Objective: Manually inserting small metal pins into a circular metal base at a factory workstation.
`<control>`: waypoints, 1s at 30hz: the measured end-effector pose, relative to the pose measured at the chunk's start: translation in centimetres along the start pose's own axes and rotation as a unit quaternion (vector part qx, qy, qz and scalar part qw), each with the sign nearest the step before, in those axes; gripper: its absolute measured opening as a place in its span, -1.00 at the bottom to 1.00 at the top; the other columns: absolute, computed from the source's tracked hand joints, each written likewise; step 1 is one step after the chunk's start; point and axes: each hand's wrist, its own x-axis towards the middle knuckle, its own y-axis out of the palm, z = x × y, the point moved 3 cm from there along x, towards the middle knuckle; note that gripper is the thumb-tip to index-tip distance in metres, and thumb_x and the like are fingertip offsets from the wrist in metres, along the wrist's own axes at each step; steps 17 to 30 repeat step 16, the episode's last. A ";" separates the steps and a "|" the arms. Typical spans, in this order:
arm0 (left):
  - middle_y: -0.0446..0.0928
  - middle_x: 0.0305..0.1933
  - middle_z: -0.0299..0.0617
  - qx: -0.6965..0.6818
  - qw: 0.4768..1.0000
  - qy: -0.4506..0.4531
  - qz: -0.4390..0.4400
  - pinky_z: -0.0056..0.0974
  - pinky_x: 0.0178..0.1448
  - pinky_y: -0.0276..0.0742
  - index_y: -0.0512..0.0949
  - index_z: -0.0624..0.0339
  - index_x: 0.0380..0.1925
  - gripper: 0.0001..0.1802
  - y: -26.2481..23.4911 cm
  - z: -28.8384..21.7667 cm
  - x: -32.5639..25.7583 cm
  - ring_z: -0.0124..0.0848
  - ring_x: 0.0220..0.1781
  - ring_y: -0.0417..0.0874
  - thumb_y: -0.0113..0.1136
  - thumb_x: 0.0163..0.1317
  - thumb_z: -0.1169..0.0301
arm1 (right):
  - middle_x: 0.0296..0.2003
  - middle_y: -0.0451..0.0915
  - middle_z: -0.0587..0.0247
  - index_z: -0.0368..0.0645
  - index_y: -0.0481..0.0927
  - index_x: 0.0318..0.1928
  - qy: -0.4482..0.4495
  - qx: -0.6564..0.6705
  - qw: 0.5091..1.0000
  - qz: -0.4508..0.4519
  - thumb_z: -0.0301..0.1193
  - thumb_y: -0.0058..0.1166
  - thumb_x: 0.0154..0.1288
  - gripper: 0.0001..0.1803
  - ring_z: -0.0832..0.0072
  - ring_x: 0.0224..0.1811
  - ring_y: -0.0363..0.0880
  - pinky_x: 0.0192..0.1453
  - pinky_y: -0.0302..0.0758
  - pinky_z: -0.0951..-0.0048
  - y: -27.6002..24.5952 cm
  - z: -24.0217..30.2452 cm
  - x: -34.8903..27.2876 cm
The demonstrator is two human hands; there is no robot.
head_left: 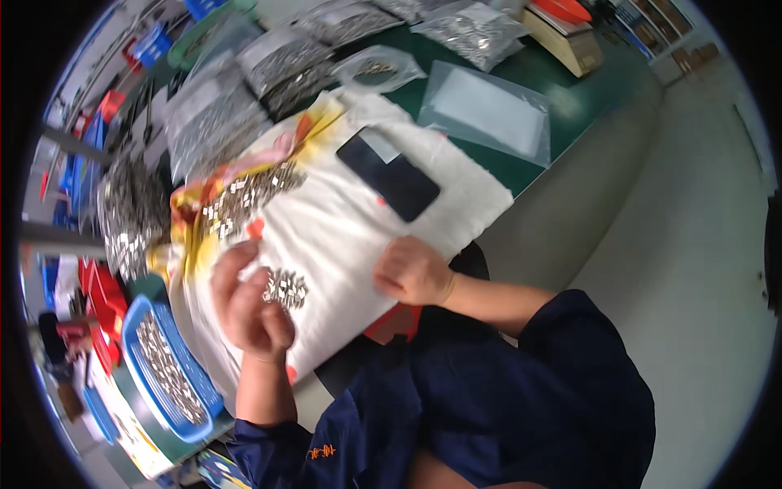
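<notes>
A white cloth [342, 253] with a yellow and red patterned edge covers the table in front of me. My left hand [248, 306], slightly blurred, hovers beside a small pile of shiny metal pieces [287, 290]; its fingers are loosely bent and apart, with nothing visible in them. Curled into a fist, my right hand [411, 270] rests at the cloth's near edge. Whatever it may hold is hidden. A larger heap of the metal pieces [248, 196] lies farther back on the cloth. To its right lies a dark smartphone [389, 174].
Several clear bags of metal parts [216, 118] crowd the back left. A blue basket [213, 399] of small parts stands at the left. An empty-looking plastic bag [489, 110] lies on the green table [582, 106], near a scale [564, 41] with a red dish.
</notes>
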 end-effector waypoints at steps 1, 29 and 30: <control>0.46 -0.18 0.17 -0.019 0.999 0.006 0.043 -0.13 -0.11 0.44 0.45 0.29 -0.27 -0.73 1.8 -0.8 1.8 -0.05 -0.17 0.53 -0.08 0.20 0.31 | -0.52 0.45 0.36 -0.08 0.46 -0.54 0.003 0.027 1.000 -0.008 -0.41 0.15 -0.09 -0.88 0.36 -0.40 0.45 -0.29 0.38 0.36 -0.2 0.0 0.1; 0.43 0.00 -0.06 -0.176 0.842 0.059 0.507 -0.17 0.02 0.45 0.48 0.09 -0.12 -0.64 44.6 -13.6 14.3 -0.10 -0.03 0.49 0.19 0.03 0.35 | -0.39 0.57 0.18 -0.13 0.57 -0.40 0.418 0.139 0.893 -0.088 -0.31 -0.01 0.14 -0.82 0.29 -0.28 0.55 -0.16 0.47 0.30 -28.4 -8.3 -14.8; 0.43 0.00 -0.06 -0.176 0.842 0.059 0.507 -0.17 0.02 0.45 0.48 0.09 -0.12 -0.64 44.6 -13.6 14.3 -0.10 -0.03 0.49 0.19 0.03 0.35 | -0.39 0.57 0.18 -0.13 0.57 -0.40 0.418 0.139 0.893 -0.088 -0.31 -0.01 0.14 -0.82 0.29 -0.28 0.55 -0.16 0.47 0.30 -28.4 -8.3 -14.8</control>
